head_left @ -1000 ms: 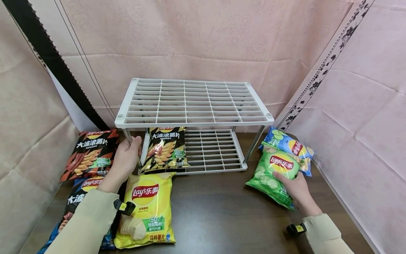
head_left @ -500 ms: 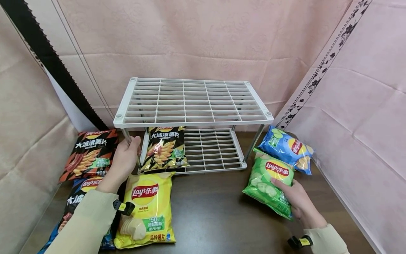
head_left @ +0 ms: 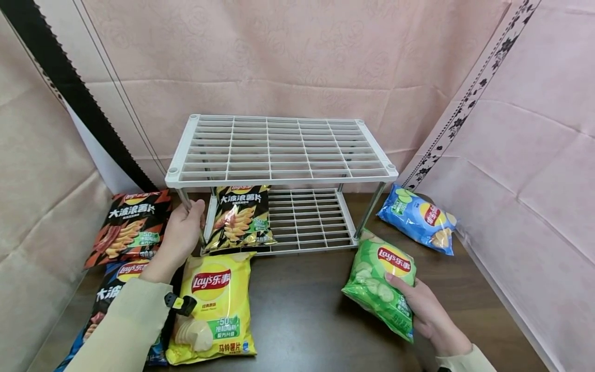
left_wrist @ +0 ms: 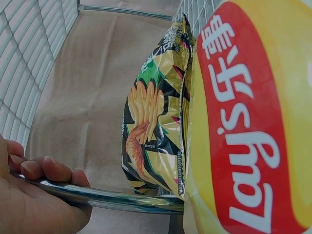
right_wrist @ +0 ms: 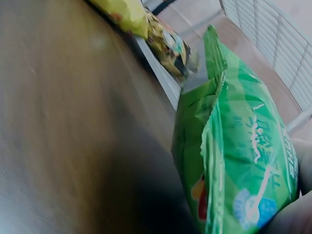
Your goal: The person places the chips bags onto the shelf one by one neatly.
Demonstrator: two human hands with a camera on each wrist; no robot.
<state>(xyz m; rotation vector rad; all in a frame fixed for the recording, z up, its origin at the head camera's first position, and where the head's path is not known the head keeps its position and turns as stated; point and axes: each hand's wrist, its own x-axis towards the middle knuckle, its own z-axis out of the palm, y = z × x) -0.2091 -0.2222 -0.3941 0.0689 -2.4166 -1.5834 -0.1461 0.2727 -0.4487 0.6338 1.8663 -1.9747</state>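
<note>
My left hand (head_left: 183,227) grips the front left metal post (left_wrist: 112,199) of a white two-tier rack (head_left: 283,178); in the left wrist view its fingers curl round the post. A green chip bag (head_left: 383,284) is held by its right side in my right hand (head_left: 425,310), thumb on the front, tilted above the table to the right of the rack. On the lower tier, at the left, leans a black and gold chip bag (head_left: 240,217). A yellow chip bag (head_left: 214,310) lies in front of it, close to my left forearm.
A blue chip bag (head_left: 420,218) lies right of the rack. Left of my left hand are a black and red chip bag (head_left: 130,227) and a dark blue chip bag (head_left: 104,305), partly hidden by the sleeve. Pink cloth walls (head_left: 288,62) surround the dark table (head_left: 297,315).
My right hand has drawn the green chip bag left and toward me, away from the blue chip bag, which is now uncovered. The left hand stays on the post.
</note>
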